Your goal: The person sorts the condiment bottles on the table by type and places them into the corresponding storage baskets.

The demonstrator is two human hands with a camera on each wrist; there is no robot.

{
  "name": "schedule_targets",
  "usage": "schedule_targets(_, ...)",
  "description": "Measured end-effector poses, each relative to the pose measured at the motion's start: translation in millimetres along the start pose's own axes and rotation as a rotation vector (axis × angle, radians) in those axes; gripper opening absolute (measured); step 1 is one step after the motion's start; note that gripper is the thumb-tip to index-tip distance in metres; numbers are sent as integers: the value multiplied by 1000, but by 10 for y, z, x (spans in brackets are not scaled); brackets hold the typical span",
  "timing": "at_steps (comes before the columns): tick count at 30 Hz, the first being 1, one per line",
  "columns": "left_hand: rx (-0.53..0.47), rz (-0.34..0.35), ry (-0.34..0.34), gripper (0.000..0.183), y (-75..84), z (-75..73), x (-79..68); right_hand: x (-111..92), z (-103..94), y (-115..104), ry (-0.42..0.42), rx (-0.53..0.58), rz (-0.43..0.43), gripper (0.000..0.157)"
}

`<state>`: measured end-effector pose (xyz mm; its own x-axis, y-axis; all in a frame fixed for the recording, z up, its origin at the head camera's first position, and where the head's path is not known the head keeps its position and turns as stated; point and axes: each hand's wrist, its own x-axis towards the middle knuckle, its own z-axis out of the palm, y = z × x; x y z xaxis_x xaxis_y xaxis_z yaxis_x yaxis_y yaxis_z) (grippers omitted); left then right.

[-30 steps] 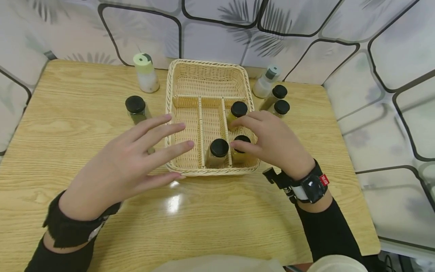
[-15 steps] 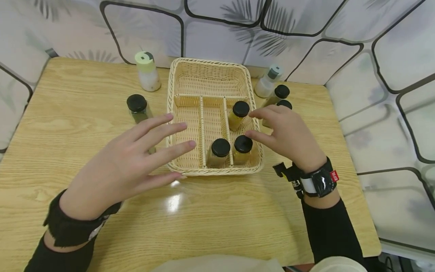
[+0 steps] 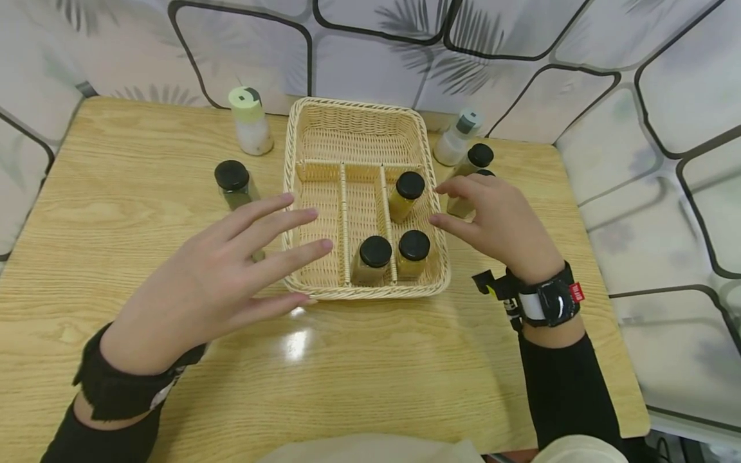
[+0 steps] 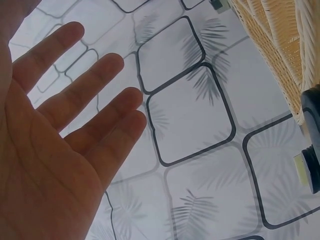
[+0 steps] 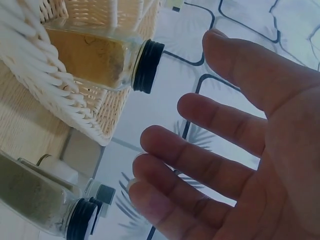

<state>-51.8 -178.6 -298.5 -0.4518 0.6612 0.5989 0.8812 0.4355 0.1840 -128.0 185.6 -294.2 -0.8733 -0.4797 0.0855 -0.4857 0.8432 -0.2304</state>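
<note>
A wicker basket (image 3: 359,132) with dividers stands mid-table. Two black-lidded glass jars are in its right compartment: a back jar (image 3: 406,196) with yellow contents and a front jar (image 3: 413,257). Another jar (image 3: 372,260) stands in the middle compartment. My right hand (image 3: 500,222) hovers at the basket's right rim, fingers relaxed and holding nothing; it partly covers a jar (image 3: 459,206) behind it. My left hand (image 3: 208,276) is spread over the basket's left edge, also holding nothing. The right wrist view shows a gap between the right fingers and a basket jar (image 5: 95,55).
Outside the basket on the right stand a black-capped jar (image 3: 476,159) and a white bottle (image 3: 451,145). To the left are a greenish jar (image 3: 234,183) and a white bottle with a pale green cap (image 3: 251,128). A patterned curtain (image 3: 365,71) hangs behind the table.
My right hand has moved right, from over the jars in the right compartment to beyond the basket's rim, uncovering them. My left hand has stayed in place.
</note>
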Motion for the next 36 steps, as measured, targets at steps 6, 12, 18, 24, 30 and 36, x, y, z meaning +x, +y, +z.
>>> schedule_targets(6, -1, -1, 1, 46, -5, -1, 0, 3, 8, 55, -9, 0, 19, 44)
schedule_targets(12, 5, -3, -22, 49, -22, 3, 2, 8, 22, 125, -12, 5, 44, 42)
schedule_targets(18, -3, -10, -33, 47, -26, 3, -2, 22, 37, 180, -20, 9, 70, 42)
schedule_targets(24, -9, -20, -46, 48, -24, 7, -15, 33, 48, 238, -28, 7, 86, 41)
schedule_targets(30, -14, -19, -41, 48, -33, 4, -13, 44, 30, 258, -24, 8, 97, 38)
schedule_targets(36, -9, -29, -48, 48, -38, 7, -24, 57, 31, 297, -19, 29, 107, 33)
